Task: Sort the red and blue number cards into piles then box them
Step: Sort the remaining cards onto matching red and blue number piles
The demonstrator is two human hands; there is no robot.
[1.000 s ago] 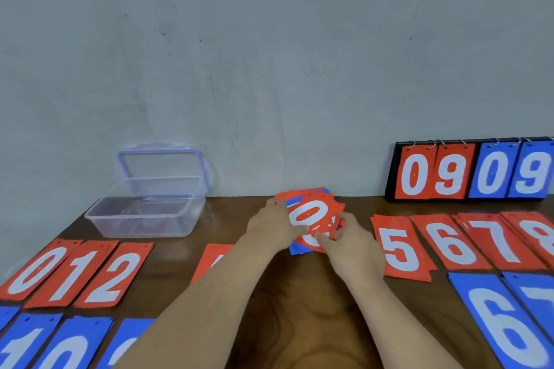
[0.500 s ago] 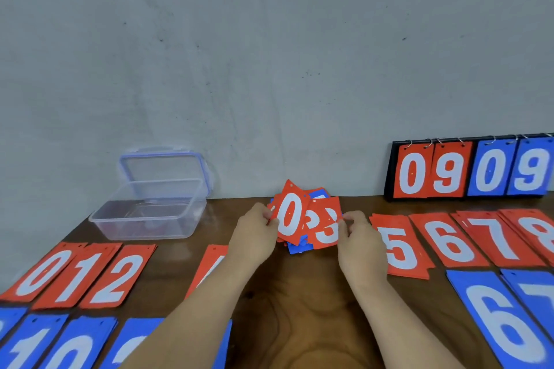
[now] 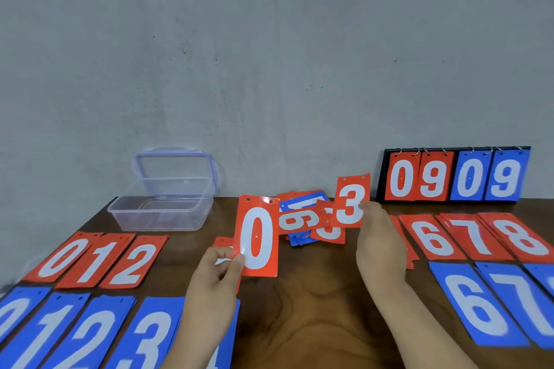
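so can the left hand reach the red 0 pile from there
Probably yes: only the flat red 1 pile and red 2 pile lie between the left hand and the red 0 pile.

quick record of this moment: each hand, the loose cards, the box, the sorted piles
left hand: pinches red 0 card by its lower left corner
right hand: pinches red 3 card by its right edge
unsorted heap: mixed red and blue cards, back centre of table
box: clear, lid open, no cards seen inside
red piles: 0, 1, 2 left; 6, 7, 8 right
blue piles: nearer row, both sides
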